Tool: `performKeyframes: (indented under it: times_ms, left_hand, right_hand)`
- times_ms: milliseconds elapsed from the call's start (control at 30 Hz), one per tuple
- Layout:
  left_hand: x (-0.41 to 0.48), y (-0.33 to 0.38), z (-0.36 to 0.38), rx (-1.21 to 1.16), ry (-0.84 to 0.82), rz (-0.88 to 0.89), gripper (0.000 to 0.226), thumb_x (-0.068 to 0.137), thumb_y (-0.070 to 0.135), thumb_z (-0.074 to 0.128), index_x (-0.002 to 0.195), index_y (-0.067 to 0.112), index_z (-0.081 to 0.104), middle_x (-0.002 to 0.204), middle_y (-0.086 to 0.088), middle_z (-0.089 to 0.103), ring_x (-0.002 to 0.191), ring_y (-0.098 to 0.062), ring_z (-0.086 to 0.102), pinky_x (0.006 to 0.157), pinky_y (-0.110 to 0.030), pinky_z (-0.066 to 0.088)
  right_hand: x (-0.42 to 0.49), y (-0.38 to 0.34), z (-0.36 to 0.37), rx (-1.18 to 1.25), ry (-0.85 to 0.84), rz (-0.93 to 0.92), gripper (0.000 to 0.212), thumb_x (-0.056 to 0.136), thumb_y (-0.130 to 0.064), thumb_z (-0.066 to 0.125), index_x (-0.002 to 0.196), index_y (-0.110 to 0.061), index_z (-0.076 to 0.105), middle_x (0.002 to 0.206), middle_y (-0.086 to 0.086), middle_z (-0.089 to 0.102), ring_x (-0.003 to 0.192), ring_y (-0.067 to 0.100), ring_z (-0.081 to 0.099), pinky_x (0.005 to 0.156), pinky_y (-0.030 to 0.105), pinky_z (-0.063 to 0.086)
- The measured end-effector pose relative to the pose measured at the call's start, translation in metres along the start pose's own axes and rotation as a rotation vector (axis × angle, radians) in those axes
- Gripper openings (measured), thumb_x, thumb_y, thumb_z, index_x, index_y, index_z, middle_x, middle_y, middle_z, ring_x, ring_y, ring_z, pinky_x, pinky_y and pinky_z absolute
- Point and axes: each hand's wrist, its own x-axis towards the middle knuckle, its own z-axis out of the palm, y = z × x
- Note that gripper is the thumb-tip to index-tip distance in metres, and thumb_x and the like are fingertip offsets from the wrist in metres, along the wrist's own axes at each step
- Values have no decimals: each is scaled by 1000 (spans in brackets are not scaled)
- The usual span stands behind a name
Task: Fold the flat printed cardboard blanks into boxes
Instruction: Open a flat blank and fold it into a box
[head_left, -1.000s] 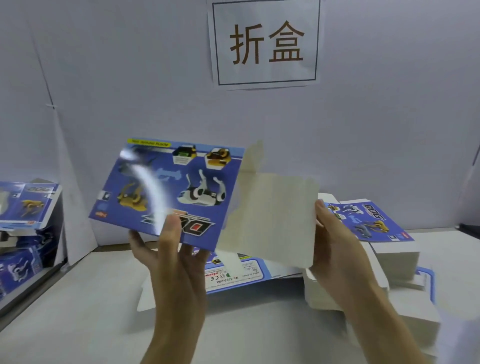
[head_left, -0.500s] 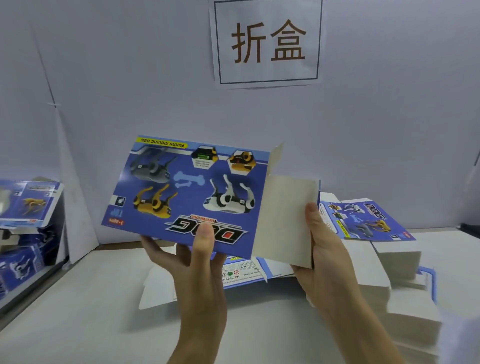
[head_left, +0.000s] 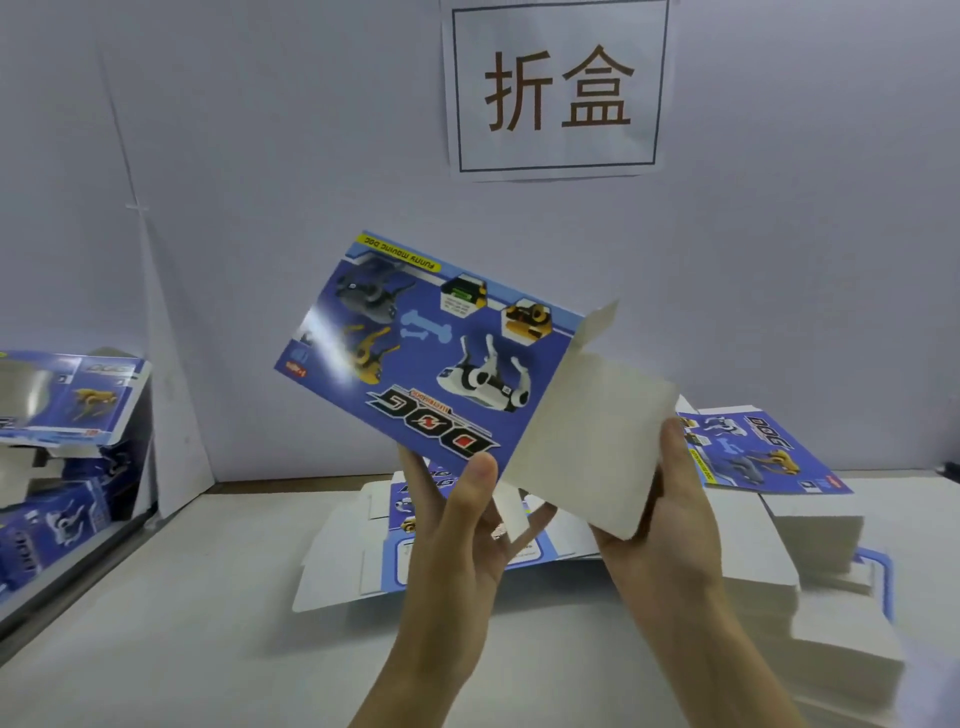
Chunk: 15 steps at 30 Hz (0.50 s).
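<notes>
A smooth pale table (head_left: 156, 649) is seen below; a glossy blue printed blank (head_left: 431, 358) is held tilted above it, its matte grey side panel (head_left: 587, 441) bent forward; a squared stack of flat blanks (head_left: 810, 525) lies at the right; the blank's lower edge is pinched by the left hand (head_left: 462, 535); the panel's edge is gripped by the right hand (head_left: 670, 514).

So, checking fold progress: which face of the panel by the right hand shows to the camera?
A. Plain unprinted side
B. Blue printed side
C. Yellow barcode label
A: the side panel held by the right hand shows plain off-white card, while the left hand holds the blue printed face.
</notes>
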Motion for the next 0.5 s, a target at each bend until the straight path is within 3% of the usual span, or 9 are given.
performKeyframes:
  times_ms: [100, 200, 300, 367, 500]
  left_hand:
    - [7, 14, -7, 241, 39, -25, 89, 61, 38, 79, 131, 60, 29, 113, 3, 70, 101, -19, 69, 75, -41, 60]
    - [12, 45, -27, 508, -12, -91, 77, 58, 42, 78, 119, 63, 36, 109, -2, 71, 90, -18, 70, 63, -30, 60]
    - [18, 83, -60, 604, 103, -112, 65, 53, 49, 89, 98, 68, 47, 101, 3, 73, 82, -25, 71, 56, -29, 57]
    - [34, 108, -91, 629, 302, -77, 70, 50, 55, 83, 111, 57, 50, 106, 3, 71, 87, -23, 71, 59, -36, 60]
    - [86, 186, -148, 446, 587, -33, 60, 77, 40, 77, 126, 18, 50, 116, -10, 64, 95, -25, 65, 71, -42, 59]
  right_hand:
    - [5, 13, -7, -175, 91, 121, 44, 97, -54, 40, 120, -24, 63, 108, 3, 73, 98, 21, 70, 71, 36, 56]
    - [10, 27, -18, -419, 124, 276, 42, 100, -48, 38, 106, -13, 61, 93, 6, 69, 81, 26, 66, 70, 38, 52]
    - [10, 33, -19, -624, 35, 372, 38, 101, -42, 39, 116, -9, 53, 101, 13, 63, 74, 30, 61, 70, 39, 50]
    - [7, 36, -15, -672, -8, 410, 34, 101, -40, 40, 118, -12, 52, 110, 18, 61, 74, 33, 60, 73, 43, 48]
    - [2, 43, -12, -769, -57, 477, 34, 102, -37, 39, 121, -12, 53, 106, 18, 62, 76, 34, 59, 79, 50, 45]
